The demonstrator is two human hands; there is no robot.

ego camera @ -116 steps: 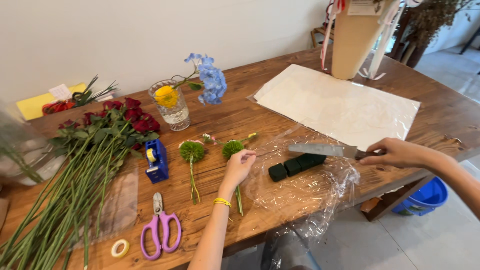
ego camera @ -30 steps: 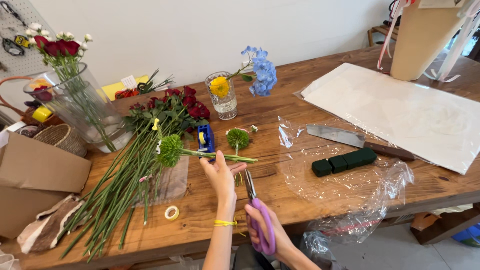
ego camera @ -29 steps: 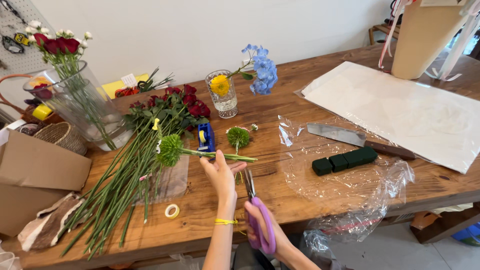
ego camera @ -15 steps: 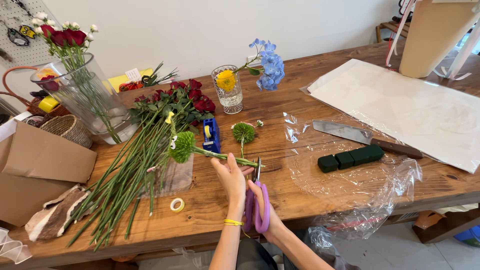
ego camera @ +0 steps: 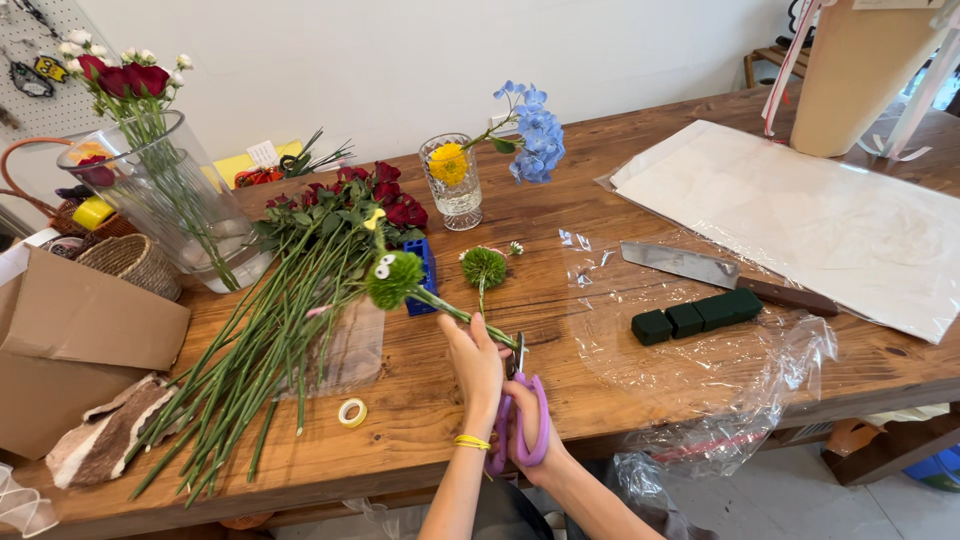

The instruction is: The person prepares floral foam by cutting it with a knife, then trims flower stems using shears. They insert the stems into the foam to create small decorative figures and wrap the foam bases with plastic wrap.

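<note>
Left hand (ego camera: 474, 362) pinches the stem of a fuzzy green flower (ego camera: 393, 279) with googly eyes stuck on, head raised up and left over the table. Right hand (ego camera: 527, 452) closed through the handles of purple scissors (ego camera: 520, 415), blades at the stem's lower end just beside the left fingers; blade gap hard to read, probably near shut on the stem. To cut well: keep the left grip clear of the blades, hold the stem steady, snip at a slant in one squeeze. Just beyond lies a second green flower (ego camera: 484, 267) on the wooden table (ego camera: 420, 440), bunch of red roses (ego camera: 300, 290) to the left, tape roll (ego camera: 351, 412) near, green foam blocks (ego camera: 697, 315) and knife (ego camera: 720, 272) on clear wrap to the right.
</note>
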